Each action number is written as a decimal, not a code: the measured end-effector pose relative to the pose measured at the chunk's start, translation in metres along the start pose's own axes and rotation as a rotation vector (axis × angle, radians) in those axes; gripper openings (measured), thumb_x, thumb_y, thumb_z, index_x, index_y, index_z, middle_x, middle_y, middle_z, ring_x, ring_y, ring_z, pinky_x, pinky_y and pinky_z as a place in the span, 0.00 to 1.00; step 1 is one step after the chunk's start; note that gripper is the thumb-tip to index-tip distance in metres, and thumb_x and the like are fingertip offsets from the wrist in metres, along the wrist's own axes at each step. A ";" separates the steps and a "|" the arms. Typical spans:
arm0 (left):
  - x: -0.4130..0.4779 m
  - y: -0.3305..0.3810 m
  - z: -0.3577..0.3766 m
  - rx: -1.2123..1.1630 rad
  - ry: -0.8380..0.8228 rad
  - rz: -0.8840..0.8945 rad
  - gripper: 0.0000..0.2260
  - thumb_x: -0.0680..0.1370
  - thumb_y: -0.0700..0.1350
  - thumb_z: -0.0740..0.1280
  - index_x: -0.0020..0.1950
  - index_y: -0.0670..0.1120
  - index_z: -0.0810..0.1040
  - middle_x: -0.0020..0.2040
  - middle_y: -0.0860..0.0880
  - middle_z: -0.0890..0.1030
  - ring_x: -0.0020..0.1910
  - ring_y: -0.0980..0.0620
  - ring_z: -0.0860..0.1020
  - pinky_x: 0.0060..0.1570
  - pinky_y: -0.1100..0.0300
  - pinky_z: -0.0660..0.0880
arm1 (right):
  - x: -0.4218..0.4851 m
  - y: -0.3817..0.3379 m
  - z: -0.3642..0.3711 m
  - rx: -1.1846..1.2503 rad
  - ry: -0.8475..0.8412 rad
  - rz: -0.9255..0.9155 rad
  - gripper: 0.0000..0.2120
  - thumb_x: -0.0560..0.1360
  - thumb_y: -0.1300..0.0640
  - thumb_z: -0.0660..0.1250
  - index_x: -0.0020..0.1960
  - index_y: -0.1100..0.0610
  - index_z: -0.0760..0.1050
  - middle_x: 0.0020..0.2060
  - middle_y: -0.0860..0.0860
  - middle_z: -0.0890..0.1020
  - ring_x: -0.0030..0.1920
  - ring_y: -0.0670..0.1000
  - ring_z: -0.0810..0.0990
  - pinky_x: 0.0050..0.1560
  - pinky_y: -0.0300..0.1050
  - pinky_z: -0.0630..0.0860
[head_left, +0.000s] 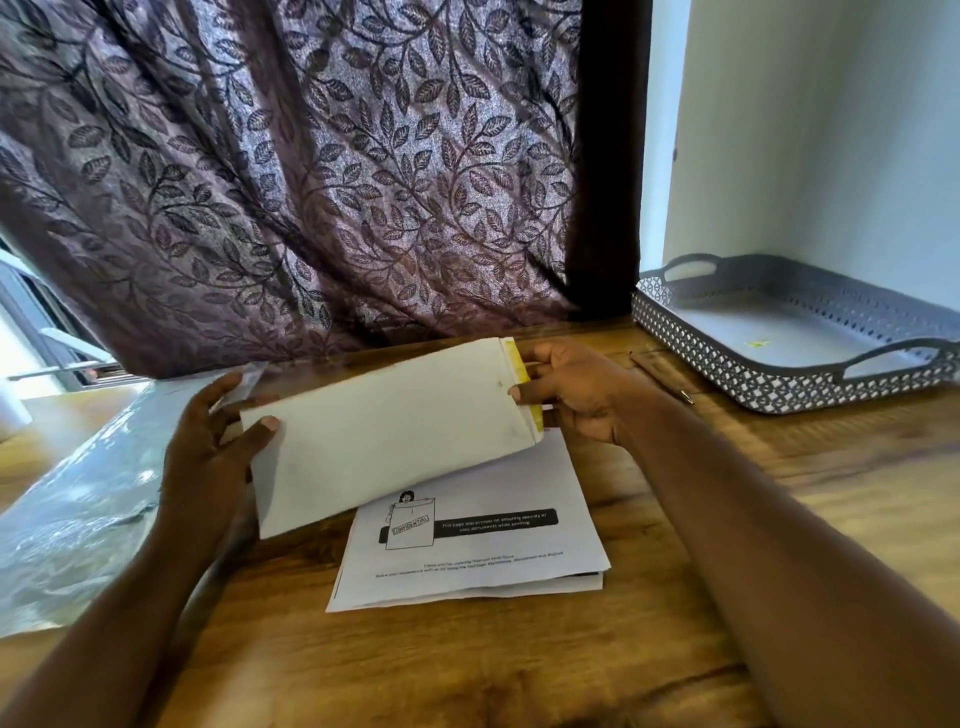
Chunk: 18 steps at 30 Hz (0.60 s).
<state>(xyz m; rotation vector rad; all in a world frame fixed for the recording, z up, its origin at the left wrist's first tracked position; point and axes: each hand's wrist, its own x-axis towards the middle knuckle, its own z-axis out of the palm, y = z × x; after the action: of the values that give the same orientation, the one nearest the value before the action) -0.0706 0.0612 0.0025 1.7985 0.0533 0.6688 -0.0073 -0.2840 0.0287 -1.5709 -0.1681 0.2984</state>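
Hovering above paper stack (483, 561), envelope (395, 431) is gripped at left end by left hand (208, 457), pinched at yellow-flapped right end by right hand (571, 395); tray (727, 379) right of stack.

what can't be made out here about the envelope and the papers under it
All in the head view:
Contents of the envelope: its own paper hides whether anything is inside.
Far part of the papers: covered by the envelope.
Small print on the top sheet: too small and blurred to read.
Fingers of the left hand: behind the envelope.
Fingertips of the right hand: behind the envelope's yellow end.
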 end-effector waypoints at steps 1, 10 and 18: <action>0.002 0.001 0.000 0.043 0.031 0.033 0.21 0.79 0.38 0.69 0.70 0.51 0.72 0.62 0.47 0.81 0.60 0.45 0.80 0.55 0.46 0.77 | 0.000 0.001 0.000 -0.005 0.006 0.001 0.16 0.76 0.70 0.69 0.61 0.57 0.79 0.53 0.54 0.87 0.55 0.55 0.86 0.58 0.57 0.82; 0.011 0.033 0.071 0.508 -0.299 0.387 0.17 0.80 0.55 0.66 0.65 0.49 0.77 0.56 0.55 0.79 0.53 0.54 0.78 0.47 0.55 0.75 | -0.003 0.003 0.011 -0.054 0.077 -0.074 0.09 0.79 0.63 0.69 0.58 0.60 0.81 0.50 0.54 0.88 0.48 0.53 0.87 0.44 0.46 0.83; 0.020 0.030 0.101 0.472 -0.497 0.305 0.19 0.75 0.64 0.62 0.57 0.54 0.81 0.48 0.57 0.84 0.47 0.56 0.82 0.49 0.49 0.80 | 0.001 0.008 0.017 -0.062 0.158 -0.100 0.07 0.80 0.56 0.69 0.54 0.58 0.83 0.48 0.51 0.87 0.47 0.52 0.85 0.45 0.48 0.83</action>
<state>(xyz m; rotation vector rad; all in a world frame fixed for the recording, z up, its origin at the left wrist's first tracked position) -0.0158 -0.0298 0.0195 2.4159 -0.4383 0.4188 -0.0121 -0.2680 0.0205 -1.6347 -0.1335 0.0916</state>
